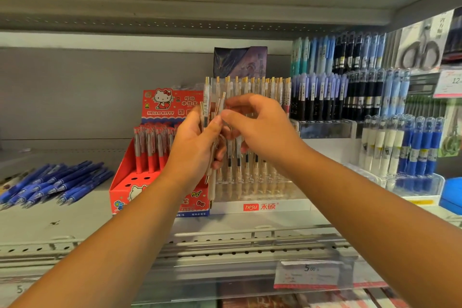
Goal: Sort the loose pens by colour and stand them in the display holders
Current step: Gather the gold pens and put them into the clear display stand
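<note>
My left hand (193, 147) grips a small bunch of clear pens with gold clips (206, 107), held upright in front of the shelf. My right hand (260, 125) pinches the top of one of those pens (221, 105) between thumb and fingers. Right behind both hands stands a clear display holder (260, 187) with a white base, filled with several matching clear, gold-tipped pens. To its left is a red cartoon-cat box holder (130, 185) with red pens at its back and open holes in front.
A loose pile of blue pens (57, 182) lies on the shelf at the left. Tiered holders of blue, black and white pens (400, 145) fill the right. Packaged scissors (422, 52) hang at the far right. A shelf rail with a price tag (310, 272) runs below.
</note>
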The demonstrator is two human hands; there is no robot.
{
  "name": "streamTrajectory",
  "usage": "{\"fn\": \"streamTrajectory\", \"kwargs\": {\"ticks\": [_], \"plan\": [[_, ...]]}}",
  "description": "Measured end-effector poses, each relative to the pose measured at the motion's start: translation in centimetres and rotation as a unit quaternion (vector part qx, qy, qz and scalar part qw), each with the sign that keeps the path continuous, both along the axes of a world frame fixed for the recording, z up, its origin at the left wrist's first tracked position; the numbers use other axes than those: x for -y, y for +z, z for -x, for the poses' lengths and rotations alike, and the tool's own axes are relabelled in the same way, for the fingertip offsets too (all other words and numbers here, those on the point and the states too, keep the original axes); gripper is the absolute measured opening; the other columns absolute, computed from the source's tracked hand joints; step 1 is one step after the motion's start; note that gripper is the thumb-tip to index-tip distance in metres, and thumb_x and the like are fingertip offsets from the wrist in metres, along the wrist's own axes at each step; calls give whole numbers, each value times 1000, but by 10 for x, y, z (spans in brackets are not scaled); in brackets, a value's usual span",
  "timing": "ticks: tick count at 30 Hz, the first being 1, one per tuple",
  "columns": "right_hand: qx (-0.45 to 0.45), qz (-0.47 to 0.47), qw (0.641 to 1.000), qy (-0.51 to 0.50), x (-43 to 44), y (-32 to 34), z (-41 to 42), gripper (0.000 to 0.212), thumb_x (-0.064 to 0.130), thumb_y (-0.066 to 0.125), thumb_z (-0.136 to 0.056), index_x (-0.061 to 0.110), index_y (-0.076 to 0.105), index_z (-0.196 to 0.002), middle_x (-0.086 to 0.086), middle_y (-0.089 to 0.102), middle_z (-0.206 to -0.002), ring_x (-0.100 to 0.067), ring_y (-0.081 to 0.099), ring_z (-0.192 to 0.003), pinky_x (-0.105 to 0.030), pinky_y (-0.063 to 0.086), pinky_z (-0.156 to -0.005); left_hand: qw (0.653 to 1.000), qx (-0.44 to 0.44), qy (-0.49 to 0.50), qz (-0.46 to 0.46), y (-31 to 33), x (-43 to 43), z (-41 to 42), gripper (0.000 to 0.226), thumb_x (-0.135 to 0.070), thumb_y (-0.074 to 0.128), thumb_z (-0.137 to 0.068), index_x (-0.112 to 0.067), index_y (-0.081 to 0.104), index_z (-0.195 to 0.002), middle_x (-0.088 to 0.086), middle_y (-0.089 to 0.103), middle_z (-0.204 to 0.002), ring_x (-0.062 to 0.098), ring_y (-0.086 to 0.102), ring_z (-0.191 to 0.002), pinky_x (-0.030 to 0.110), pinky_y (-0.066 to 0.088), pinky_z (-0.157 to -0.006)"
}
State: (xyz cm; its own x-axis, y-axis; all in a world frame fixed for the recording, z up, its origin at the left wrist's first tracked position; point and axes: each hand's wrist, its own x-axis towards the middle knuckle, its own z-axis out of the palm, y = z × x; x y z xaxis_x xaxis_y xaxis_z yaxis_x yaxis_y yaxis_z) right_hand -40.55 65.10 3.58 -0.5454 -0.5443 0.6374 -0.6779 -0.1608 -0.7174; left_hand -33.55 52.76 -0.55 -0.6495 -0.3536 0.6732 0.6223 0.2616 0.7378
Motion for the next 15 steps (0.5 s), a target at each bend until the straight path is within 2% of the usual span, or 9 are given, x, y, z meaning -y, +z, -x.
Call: {"fn": "streamTrajectory", "kwargs": {"ticks": [3,5,8,12,15], "plan": [[56,15,998,26,1,3,-1,16,21,70,-90,20,63,-103,1,71,-90,-8,66,-62,-20,48,-47,999,10,-24,19,0,-3,-1,11,-28,49,-101,-30,57,-108,6,62,-80,16,46,-49,26,37,-42],[96,22,994,45,0,4,0,14,16,70,-90,14,62,-102,-7,73,-92,-15,63,-59,-21,49,-48,999,17,-41,23,0,-5,-2,18,-29,48,-100,-23,54,-116,9,64,-84,16,46,-50,25,36,-41],[144,31,986,72,-4,5,4,14,12,70,-90,9,62,-101,-15,73,-101,-19,65,-63,-29,58,-60,998,26,-54,5,-1,-7,-3,19,-25,41,-105,-22,53,-120,6,63,-80,15,46,-51,24,36,-40],[168,56,980,95,-9,4,11,14,11,65,-93,7,58,-104,-10,76,-96,-21,74,-87,-31,59,-73,998,57,1,-10,0,-7,-1,18,-17,39,-105,-17,51,-119,3,62,-74,14,50,-53,27,41,-42],[192,111,969,106,-15,5,16,17,8,65,-92,9,54,-105,-10,77,-93,-25,75,-84,-30,61,-68,997,69,38,-13,0,-5,1,21,-16,41,-104,-11,45,-124,4,58,-75,11,52,-54,26,46,-45]]}}
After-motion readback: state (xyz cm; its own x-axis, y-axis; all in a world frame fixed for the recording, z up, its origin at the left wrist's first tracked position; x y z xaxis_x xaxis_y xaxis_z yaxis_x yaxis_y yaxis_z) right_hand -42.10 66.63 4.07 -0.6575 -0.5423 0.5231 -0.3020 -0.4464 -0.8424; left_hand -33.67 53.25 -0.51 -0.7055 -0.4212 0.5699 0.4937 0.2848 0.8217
